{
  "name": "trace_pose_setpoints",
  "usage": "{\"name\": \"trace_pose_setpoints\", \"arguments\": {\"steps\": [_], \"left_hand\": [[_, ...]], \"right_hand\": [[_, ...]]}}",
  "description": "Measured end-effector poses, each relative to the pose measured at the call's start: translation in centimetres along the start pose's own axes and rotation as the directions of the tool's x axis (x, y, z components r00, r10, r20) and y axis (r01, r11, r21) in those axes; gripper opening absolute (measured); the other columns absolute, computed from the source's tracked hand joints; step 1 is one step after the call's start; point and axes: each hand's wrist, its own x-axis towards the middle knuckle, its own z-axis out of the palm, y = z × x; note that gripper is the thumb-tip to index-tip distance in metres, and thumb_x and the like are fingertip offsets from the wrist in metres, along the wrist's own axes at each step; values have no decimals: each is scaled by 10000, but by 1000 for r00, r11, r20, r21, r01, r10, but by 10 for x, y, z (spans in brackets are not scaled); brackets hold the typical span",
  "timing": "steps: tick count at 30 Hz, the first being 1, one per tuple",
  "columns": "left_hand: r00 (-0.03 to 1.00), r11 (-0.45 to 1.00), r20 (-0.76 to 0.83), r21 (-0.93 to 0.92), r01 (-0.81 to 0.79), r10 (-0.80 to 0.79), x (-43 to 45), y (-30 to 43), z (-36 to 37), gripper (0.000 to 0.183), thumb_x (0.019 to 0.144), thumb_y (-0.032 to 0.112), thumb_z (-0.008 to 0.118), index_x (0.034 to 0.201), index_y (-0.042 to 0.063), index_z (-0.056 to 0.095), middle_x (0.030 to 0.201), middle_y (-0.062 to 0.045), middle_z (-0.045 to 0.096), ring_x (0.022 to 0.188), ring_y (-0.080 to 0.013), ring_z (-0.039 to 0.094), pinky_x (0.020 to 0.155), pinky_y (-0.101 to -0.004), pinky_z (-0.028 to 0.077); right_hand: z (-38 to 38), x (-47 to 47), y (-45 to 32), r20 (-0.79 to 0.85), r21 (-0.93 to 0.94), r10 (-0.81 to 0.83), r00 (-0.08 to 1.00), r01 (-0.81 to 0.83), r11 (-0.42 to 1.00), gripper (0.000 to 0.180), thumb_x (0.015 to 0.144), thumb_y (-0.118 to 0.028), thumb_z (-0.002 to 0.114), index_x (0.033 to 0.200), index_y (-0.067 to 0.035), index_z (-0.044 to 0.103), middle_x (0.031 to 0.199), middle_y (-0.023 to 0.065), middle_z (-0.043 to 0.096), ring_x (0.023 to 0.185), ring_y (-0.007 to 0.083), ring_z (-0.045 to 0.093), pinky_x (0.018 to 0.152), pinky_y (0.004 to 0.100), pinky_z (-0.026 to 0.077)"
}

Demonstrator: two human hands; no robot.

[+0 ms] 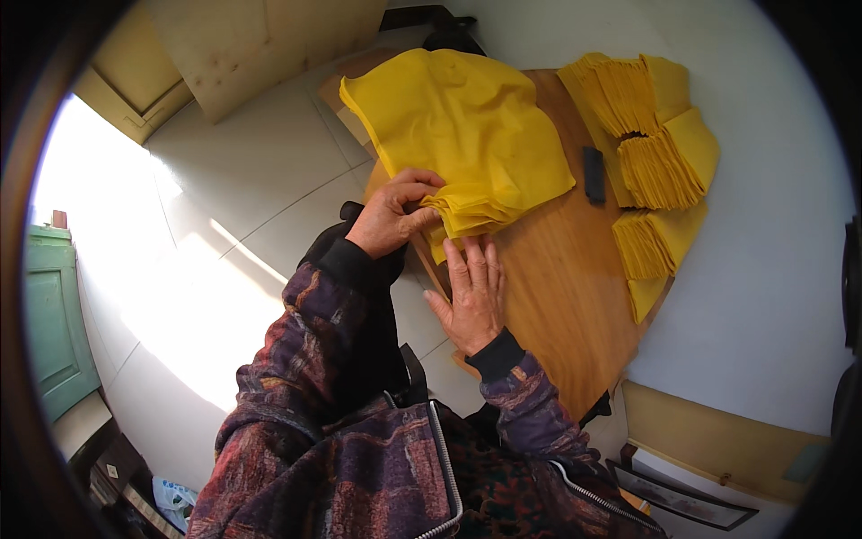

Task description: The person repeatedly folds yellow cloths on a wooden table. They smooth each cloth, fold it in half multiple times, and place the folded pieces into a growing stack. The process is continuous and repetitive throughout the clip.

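A large stack of yellow fabric or paper sheets (465,121) lies on the left part of a wooden table (559,290). At its near edge my left hand (397,212) pinches the gathered, layered corner of several sheets between thumb and fingers. My right hand (475,293) lies palm down just below that corner, fingers fairly straight and thumb spread, its fingertips partly under the yellow edge. Whether it grips anything there cannot be made out. A dark grey block (594,175) rests on the table to the right of the stack.
Folded, fanned bundles of the same yellow material (660,168) line the table's right side, against a white wall (761,202). Wooden panels (249,47) stand at the upper left. A green cabinet door (60,323) is at far left, a plastic bag (174,502) at lower left.
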Motion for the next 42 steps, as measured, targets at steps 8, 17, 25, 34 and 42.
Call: {"name": "trace_pose_setpoints", "arguments": {"steps": [8,17,25,34,42], "left_hand": [[994,996,98,-78,49,-42,0,6,-9,356,710,8,536,1051,-42,623,1250,-86,482,1177,-201,454,1002,-290,350],[995,990,93,125,-59,47,0,2,-8,387,696,-28,532,1073,-23,616,1226,-83,493,1159,-204,476,966,-276,387],[998,987,-30,152,-44,50,1,3,4,178,837,24,629,1008,-20,652,1149,-57,537,1029,-181,544,888,-272,428],[994,981,-70,182,-70,84,-2,-2,6,220,844,139,682,1010,-5,670,1152,-71,545,1003,-186,556,864,-281,446],[996,982,-44,171,-75,84,-4,-6,4,252,825,112,683,1053,9,657,1188,-72,541,1029,-181,562,865,-273,453]], "right_hand": [[1,4,0,3,12,24,1000,-24,1000,792,759,-334,735,1411,-80,364,1420,181,337,1332,432,264,1061,556,240],[-3,4,1,15,68,22,1000,-23,997,761,765,-306,728,1390,-47,379,1421,186,345,1319,427,285,1068,529,247],[-16,-4,16,-187,284,90,978,-34,958,682,747,-103,706,1354,-14,407,1407,169,372,1304,382,334,1068,471,300],[-31,57,40,-139,55,81,987,-74,996,825,698,-64,732,1417,-71,328,1390,143,405,1333,387,292,1099,484,235],[-28,76,46,-145,-50,-86,986,80,996,734,631,0,673,1321,-77,433,1233,120,531,1269,322,388,1088,472,234]]}}
